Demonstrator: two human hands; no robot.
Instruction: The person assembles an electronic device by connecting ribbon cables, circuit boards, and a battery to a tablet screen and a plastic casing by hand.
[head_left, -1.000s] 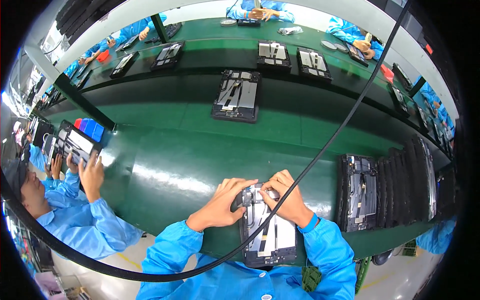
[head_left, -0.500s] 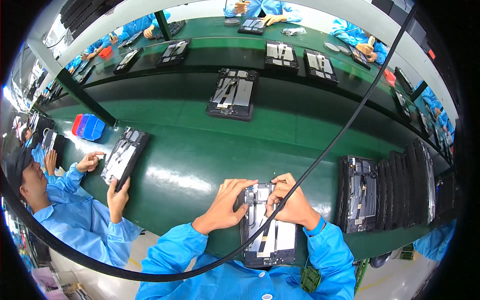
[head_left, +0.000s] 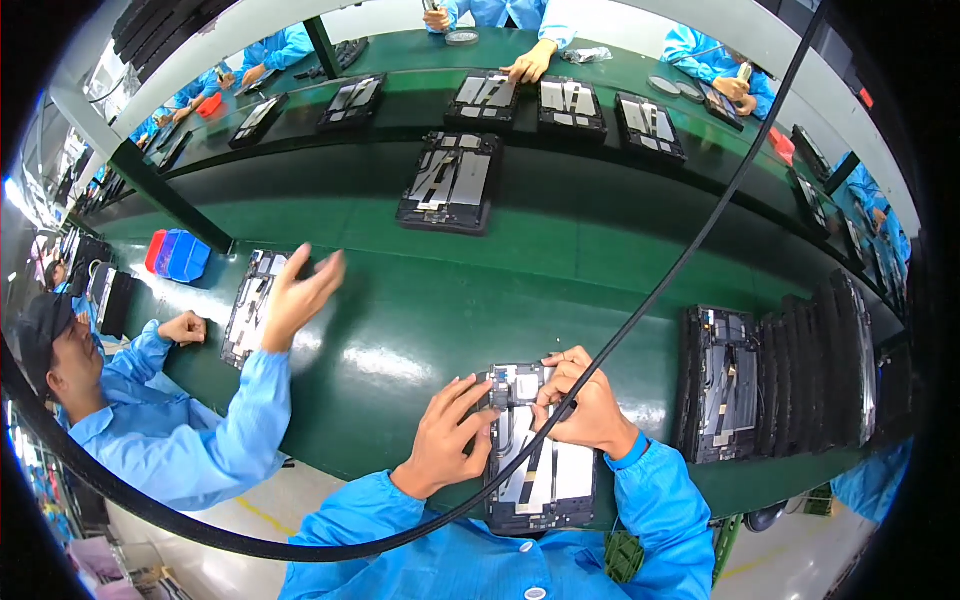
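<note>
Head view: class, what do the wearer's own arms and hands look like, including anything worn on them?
Both arms wear loose, creased, bright blue long sleeves: left sleeve, right sleeve. The left hand and right hand are ungloved. A blue wristband circles the right wrist; none shows on the left.

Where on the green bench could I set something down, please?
The bare bench lies between the near opened device and the lone opened device beyond it. It is crowded at right by the row of devices and at left by the co-worker's raised hand.
</note>
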